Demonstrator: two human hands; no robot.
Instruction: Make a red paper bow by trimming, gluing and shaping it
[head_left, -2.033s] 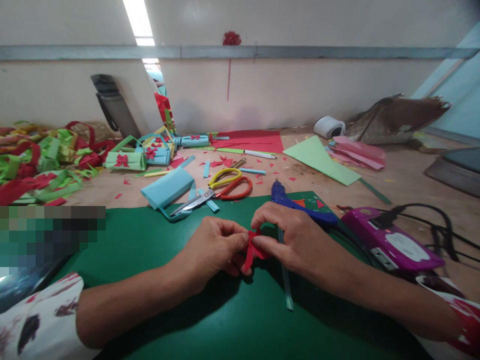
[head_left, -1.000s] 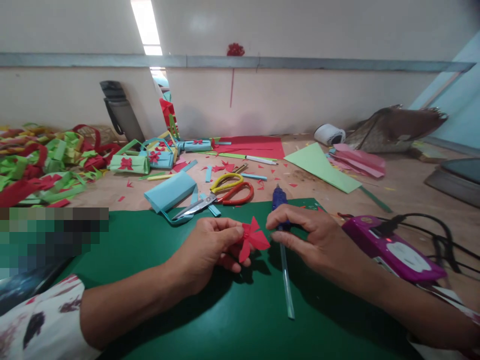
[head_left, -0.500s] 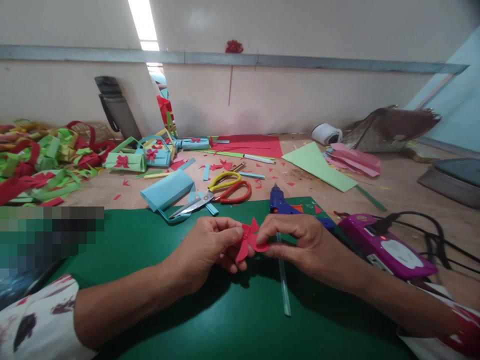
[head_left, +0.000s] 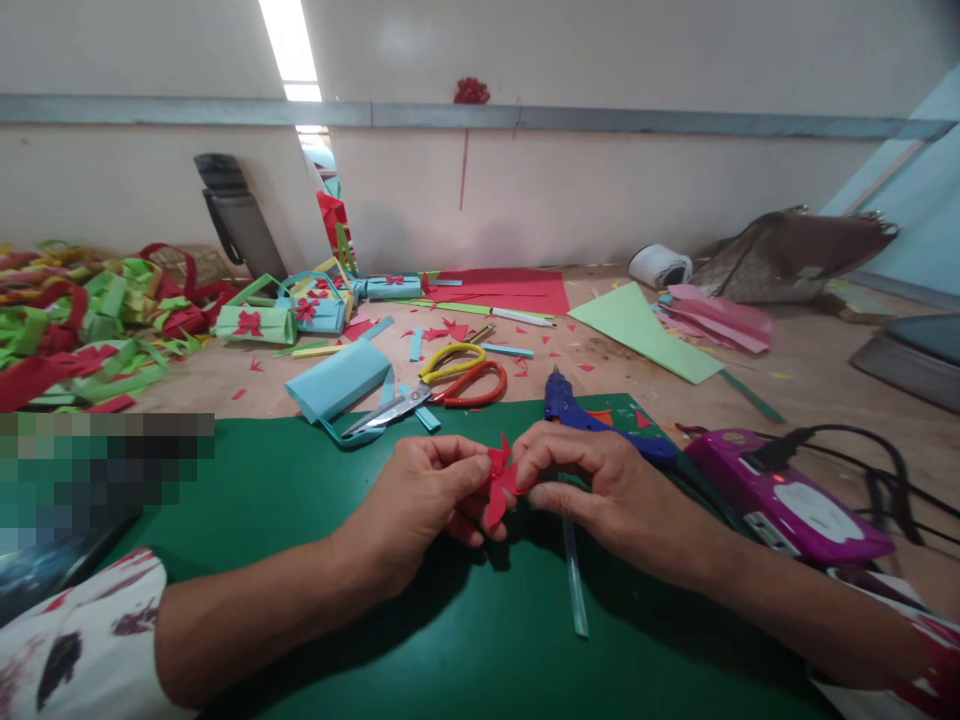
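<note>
My left hand [head_left: 435, 485] pinches the left side of a small red paper bow [head_left: 500, 490] between thumb and fingers, above the green mat [head_left: 315, 640]. At the bow's right edge, the fingers of my right hand [head_left: 581, 475] are closed on a red loop, partly hidden by the fingertips. Just beyond my right hand lies a blue glue gun [head_left: 561, 400], with a clear glue stick [head_left: 574, 580] projecting toward me from beneath the hand. Scissors [head_left: 431, 385] with yellow and red handles rest at the mat's far edge, next to a light blue paper purse [head_left: 341, 378].
Small paper purses with red bows [head_left: 255, 322] stand at the back left, beside a heap of coloured paper strips [head_left: 112, 310]. A purple power strip [head_left: 787, 495] with cables lies at right. Red scraps, green paper [head_left: 645, 330], a bottle [head_left: 240, 215] and a handbag [head_left: 787, 255] are farther back.
The red bow has turned slightly in my fingers, and its right loop is folded in closer. My right hand has shifted a little; the camera view has moved slightly left.
</note>
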